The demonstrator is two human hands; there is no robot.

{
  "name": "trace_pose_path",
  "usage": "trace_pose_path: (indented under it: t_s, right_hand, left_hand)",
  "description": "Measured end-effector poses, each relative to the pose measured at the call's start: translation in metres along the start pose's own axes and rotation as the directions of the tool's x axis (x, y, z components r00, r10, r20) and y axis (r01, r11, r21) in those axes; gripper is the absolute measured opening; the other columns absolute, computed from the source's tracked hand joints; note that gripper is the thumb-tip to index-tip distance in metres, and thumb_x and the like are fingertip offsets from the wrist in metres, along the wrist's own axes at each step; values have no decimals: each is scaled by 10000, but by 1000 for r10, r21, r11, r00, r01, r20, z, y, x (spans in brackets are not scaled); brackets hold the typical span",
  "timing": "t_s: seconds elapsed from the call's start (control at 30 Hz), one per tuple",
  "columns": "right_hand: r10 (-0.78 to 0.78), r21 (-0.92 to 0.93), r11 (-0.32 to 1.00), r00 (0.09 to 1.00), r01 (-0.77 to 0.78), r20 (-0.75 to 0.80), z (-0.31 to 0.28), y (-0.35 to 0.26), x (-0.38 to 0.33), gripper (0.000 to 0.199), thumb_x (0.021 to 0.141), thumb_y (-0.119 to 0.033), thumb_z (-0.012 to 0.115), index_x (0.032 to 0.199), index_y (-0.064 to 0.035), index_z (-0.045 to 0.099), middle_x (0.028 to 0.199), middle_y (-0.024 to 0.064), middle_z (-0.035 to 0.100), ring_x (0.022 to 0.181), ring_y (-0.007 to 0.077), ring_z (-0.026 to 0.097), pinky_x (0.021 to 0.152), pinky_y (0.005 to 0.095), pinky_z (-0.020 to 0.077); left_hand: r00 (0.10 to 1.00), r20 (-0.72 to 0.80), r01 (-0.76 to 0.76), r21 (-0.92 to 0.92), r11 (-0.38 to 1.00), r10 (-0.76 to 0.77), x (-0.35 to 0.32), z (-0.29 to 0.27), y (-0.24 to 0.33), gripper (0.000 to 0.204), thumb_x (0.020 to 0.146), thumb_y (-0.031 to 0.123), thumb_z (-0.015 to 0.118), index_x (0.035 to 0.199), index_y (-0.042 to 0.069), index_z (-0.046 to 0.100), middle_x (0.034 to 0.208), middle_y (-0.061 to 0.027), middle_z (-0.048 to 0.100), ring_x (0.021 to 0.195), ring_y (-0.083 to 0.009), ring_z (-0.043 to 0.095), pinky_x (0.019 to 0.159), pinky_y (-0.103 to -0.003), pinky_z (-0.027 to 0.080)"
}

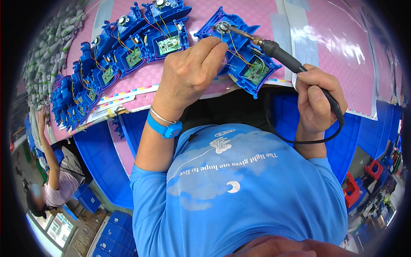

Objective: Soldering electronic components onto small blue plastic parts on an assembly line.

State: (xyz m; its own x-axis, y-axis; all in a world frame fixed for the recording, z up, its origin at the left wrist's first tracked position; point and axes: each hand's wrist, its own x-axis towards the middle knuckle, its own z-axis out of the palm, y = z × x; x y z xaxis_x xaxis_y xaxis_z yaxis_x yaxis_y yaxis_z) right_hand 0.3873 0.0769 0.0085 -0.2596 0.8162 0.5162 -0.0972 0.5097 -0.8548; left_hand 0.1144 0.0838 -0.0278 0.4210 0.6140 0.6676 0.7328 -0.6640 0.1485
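Observation:
My right hand (319, 100) grips the black handle of a soldering iron (280, 55). The iron's metal tip reaches a small round speaker (221, 28) in an opened blue plastic housing (234, 20). Close beside that speaker, my left hand (192, 70) is closed in a pinch. What it holds is hidden, though a thin pale strand shows just below its fingers. Yellow and red wires run from the speaker area to a green circuit board (256, 72) in the housing's nearer half, which sits at the table's front edge.
Several more opened blue housings (147, 32) with boards and wires line the table to the left. Beyond them lies a heap of grey-green parts (53, 47). Pink patterned sheeting (252, 10) covers the table. Blue bins (100, 158) stand below its edge. Another person (60, 171) works at far left.

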Motion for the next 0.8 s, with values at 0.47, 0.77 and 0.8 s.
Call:
trace_pose_path:
  t_s: [0.47, 0.77, 0.8]
  right_hand:
    - [-27, -12, 1000, 1000, 28, 7, 3, -2, -2, 279, 967, -183, 615, 1076, 60, 697, 717, 90, 614, 616, 133, 563, 596, 284, 434]
    - [-171, -67, 983, 985, 168, -32, 19, 10, -8, 237, 951, -36, 654, 1158, 77, 675, 891, 173, 721, 756, 210, 660, 685, 330, 519]
    - [-172, -141, 975, 985, 172, 12, 23, 5, -7, 235, 924, -6, 698, 1147, 67, 673, 920, 180, 734, 790, 230, 682, 722, 345, 539]
  left_hand:
    - [992, 69, 114, -60, 992, -110, 2, -7, 8, 263, 785, 26, 813, 1034, 35, 730, 1022, -82, 748, 809, -224, 748, 652, -293, 604]
    - [959, -12, 257, -388, 885, -283, 7, -18, 25, 205, 753, 12, 809, 934, 35, 716, 929, -44, 695, 646, -137, 647, 513, -264, 483]
    - [959, -11, 256, -387, 886, -282, 6, -24, 33, 205, 753, 12, 809, 934, 35, 716, 929, -44, 695, 646, -137, 647, 513, -264, 483]
